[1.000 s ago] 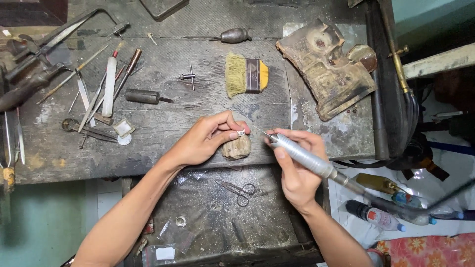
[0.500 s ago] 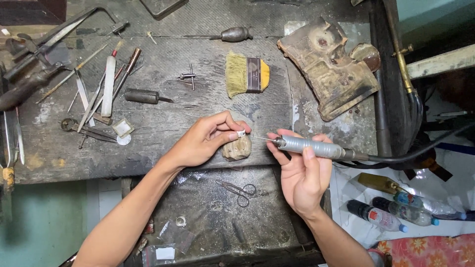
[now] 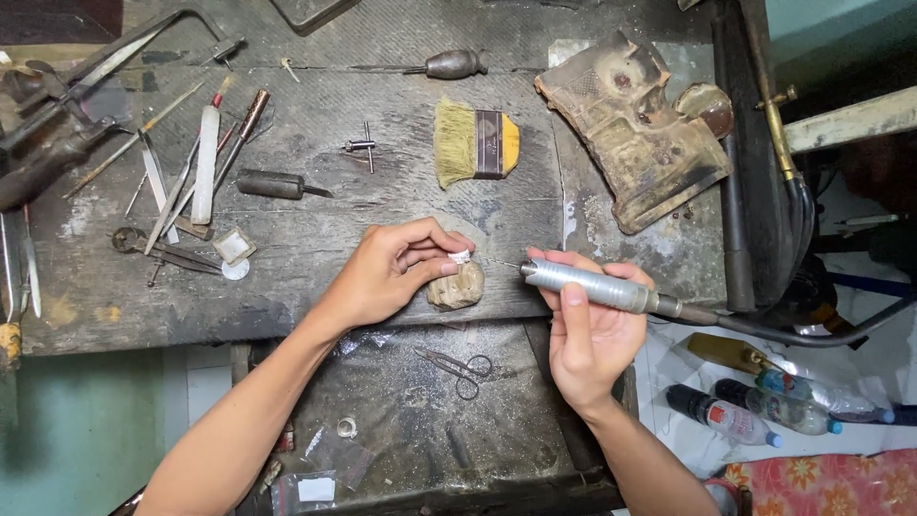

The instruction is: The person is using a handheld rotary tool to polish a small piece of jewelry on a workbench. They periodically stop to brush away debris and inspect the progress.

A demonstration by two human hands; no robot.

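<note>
The left hand (image 3: 392, 272) pinches a small pale piece (image 3: 460, 256) between thumb and fingertips, just above a tan block (image 3: 457, 287) at the workbench (image 3: 382, 124) edge. The right hand (image 3: 587, 334) curls closed round a metal rotary handpiece (image 3: 597, 287) (lying level, bit aimed at the piece). A yellow brush (image 3: 476, 143) lies beyond; small scissors (image 3: 457, 365) lie below.
</note>
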